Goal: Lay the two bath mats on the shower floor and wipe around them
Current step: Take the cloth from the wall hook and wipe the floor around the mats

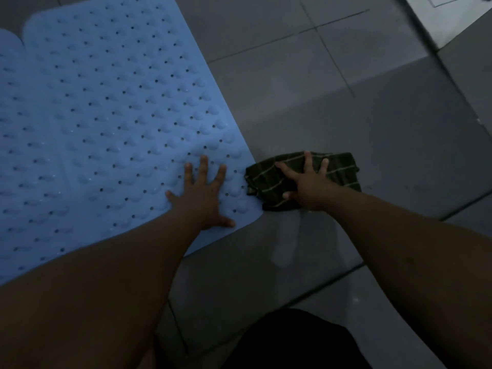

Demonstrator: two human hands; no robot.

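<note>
Hands on mat and cloth, head view.
The left hand point(203, 198) presses, fingers spread wide, on the blue perforated rubber bath mat point(106, 123) lying flat on grey floor tiles point(372, 134); the right hand point(308, 182), fingers splayed, presses the dark striped cloth point(338, 169) touching the mat's corner.

The floor point(332, 115) is laid in large grey tiles with thin dark grout lines, dimly lit. A lighter, whitish surface point(447, 17) meets it at the top right corner.
</note>
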